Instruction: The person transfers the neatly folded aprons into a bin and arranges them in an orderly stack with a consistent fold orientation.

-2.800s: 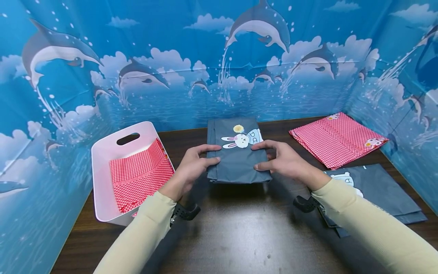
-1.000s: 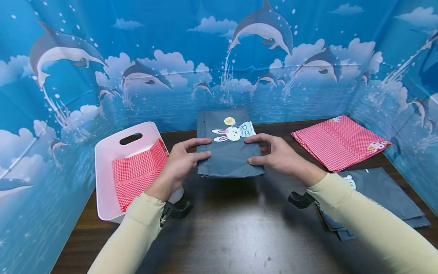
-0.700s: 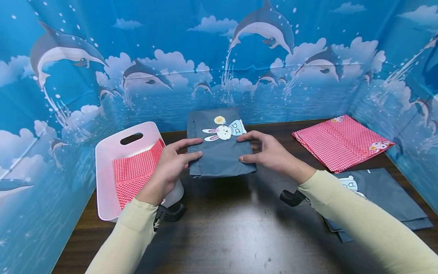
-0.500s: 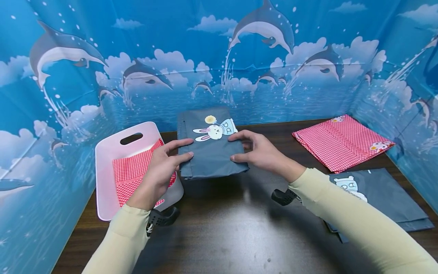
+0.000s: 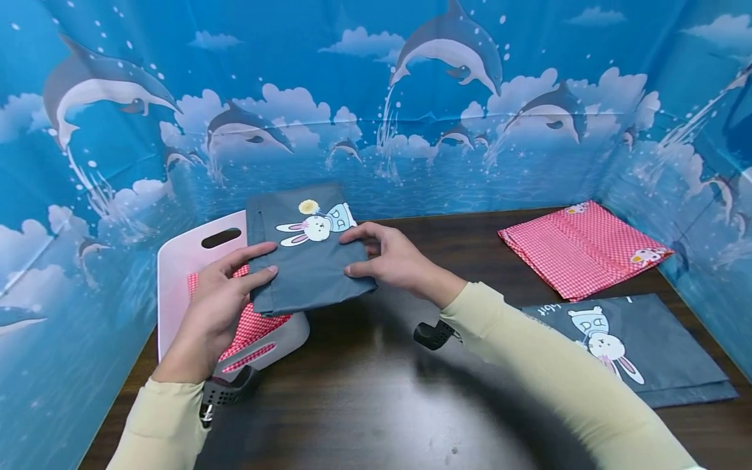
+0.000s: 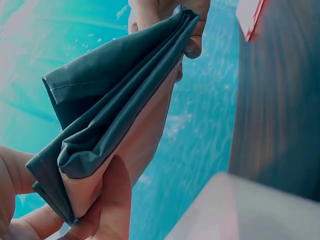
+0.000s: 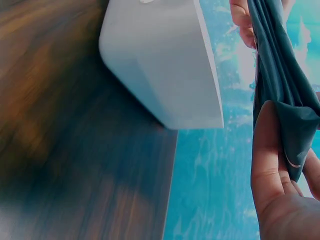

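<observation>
A folded dark grey cloth [image 5: 311, 281] with a rabbit print is held up level in the head view, over the right part of a white bin [image 5: 173, 281]. My left hand [image 5: 211, 303] pinches its left edge, thumb on top and fingers beneath. On the opposite edge my right hand [image 5: 399, 261] grips it the same way. From the side, the left wrist view shows the stacked layers of the cloth [image 6: 120, 100]. Inside the bin lies a folded red-and-white checked cloth [image 5: 258, 329], partly hidden by the grey one and my left hand.
At the right of the dark wooden table [image 5: 376, 405] lies another folded red checked cloth [image 5: 581, 248]. In front of it is a second grey rabbit-print cloth [image 5: 664, 339], partly covered by my right sleeve. A blue dolphin-print curtain [image 5: 352, 170] encloses the back and sides.
Both hands have carried the folded grey cloth leftward from the middle of the table to above the bin's right side. More of the second grey cloth now shows at the right.
</observation>
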Demonstrator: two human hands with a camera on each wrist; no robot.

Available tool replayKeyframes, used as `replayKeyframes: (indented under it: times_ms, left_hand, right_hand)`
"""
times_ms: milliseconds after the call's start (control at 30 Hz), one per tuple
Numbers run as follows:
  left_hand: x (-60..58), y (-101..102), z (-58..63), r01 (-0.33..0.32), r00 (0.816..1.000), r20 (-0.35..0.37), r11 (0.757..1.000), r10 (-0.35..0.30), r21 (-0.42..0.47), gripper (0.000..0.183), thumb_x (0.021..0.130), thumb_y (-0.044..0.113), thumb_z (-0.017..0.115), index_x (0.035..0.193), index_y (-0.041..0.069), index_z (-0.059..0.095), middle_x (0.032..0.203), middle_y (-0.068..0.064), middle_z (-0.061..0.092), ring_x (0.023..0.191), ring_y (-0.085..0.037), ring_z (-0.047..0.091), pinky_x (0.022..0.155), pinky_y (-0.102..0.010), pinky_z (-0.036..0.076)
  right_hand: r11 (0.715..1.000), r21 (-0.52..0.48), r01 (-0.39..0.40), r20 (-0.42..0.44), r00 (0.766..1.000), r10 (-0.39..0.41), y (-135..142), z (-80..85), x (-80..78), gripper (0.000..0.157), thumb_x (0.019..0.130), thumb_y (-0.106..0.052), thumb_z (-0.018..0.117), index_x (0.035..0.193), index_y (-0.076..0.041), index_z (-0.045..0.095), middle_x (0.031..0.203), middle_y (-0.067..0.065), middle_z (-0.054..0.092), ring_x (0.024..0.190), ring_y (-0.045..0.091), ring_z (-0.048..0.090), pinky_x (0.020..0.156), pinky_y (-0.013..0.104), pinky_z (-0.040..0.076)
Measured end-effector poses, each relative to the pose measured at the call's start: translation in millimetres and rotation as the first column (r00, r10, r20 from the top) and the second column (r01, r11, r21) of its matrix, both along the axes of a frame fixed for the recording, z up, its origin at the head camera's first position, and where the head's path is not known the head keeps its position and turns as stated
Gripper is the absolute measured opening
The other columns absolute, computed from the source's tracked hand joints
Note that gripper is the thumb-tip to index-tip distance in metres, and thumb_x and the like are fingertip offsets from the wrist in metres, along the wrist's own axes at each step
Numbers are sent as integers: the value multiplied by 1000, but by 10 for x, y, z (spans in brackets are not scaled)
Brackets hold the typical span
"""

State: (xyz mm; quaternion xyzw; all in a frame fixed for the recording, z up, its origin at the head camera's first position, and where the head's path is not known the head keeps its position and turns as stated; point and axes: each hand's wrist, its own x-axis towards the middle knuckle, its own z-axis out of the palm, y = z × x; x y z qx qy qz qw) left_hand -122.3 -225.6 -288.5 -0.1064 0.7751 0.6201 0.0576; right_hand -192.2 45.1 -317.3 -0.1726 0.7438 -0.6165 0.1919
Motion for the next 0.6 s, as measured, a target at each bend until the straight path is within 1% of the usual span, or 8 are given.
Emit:
replayKeyframes:
  times_ms: [133, 200, 300, 400, 467, 533, 567, 600]
  left_hand:
    - [62, -180, -14, -28, 1000, -13, 999, 29, 31, 56, 105, 28, 71, 158, 22, 56, 174, -6, 26, 121, -11, 61, 87, -20, 61]
    - [90, -270, -32, -45, 999, -24, 998, 46, 41, 56, 104, 28, 73, 158, 23, 57, 172, -4, 27, 121, -8, 57, 87, -19, 59]
    - [131, -421, -51, -96, 995, -29, 991, 99, 95, 57, 101, 27, 77, 155, 24, 60, 162, 4, 36, 117, -7, 60, 83, -20, 61]
    - [160, -551, -69, -151, 987, -25, 978, 156, 145, 57, 98, 25, 80, 152, 25, 63, 155, 12, 39, 110, -5, 64, 80, -20, 62]
    - [174, -608, -84, -168, 984, -29, 972, 175, 162, 57, 97, 23, 81, 152, 25, 64, 166, 10, 33, 113, -3, 61, 79, -19, 62]
    - [189, -649, -101, -180, 982, -32, 970, 188, 165, 56, 98, 23, 81, 151, 26, 64, 176, 9, 22, 117, -4, 59, 80, -18, 61]
    - [199, -659, -108, -185, 981, -33, 970, 192, 160, 55, 99, 22, 80, 151, 27, 64, 179, 12, 14, 131, -5, 54, 95, -20, 59]
    - [205, -669, -115, -193, 979, -34, 968, 201, 161, 55, 99, 22, 80, 151, 28, 64, 180, 16, 9, 136, -5, 49, 97, -19, 57]
  right_hand:
    - [1000, -13, -28, -9, 1000, 27, -174, 17, -21, 43, 98, -6, 78, 137, -16, 66, 146, 7, 59, 112, 23, 68, 84, 30, 59]
    - [999, -17, -48, -29, 998, 48, -256, 25, -29, 43, 98, -7, 78, 138, -16, 66, 147, 6, 59, 110, 22, 68, 83, 28, 58]
    - [996, -25, -88, -46, 995, 87, -373, 29, -30, 45, 97, -11, 79, 140, -17, 67, 144, 8, 59, 100, 21, 66, 75, 26, 54]
    - [988, -48, -148, -30, 989, 147, -464, 16, -28, 52, 97, -11, 78, 146, -18, 64, 144, 9, 56, 91, 19, 65, 69, 26, 51]
    - [982, -63, -179, 2, 984, 180, -502, 3, -27, 56, 97, -8, 77, 150, -19, 61, 145, 10, 55, 89, 18, 66, 68, 26, 53]
    - [974, -80, -210, 34, 976, 213, -532, -9, -31, 61, 96, -5, 76, 153, -19, 59, 149, 11, 54, 91, 17, 70, 72, 28, 61]
    - [970, -91, -225, 49, 972, 230, -543, -15, -36, 63, 96, -4, 76, 154, -20, 58, 150, 12, 54, 92, 17, 72, 74, 30, 64]
    - [966, -102, -237, 60, 968, 244, -552, -20, -40, 64, 96, -3, 76, 155, -20, 57, 150, 12, 55, 93, 18, 73, 76, 34, 66]
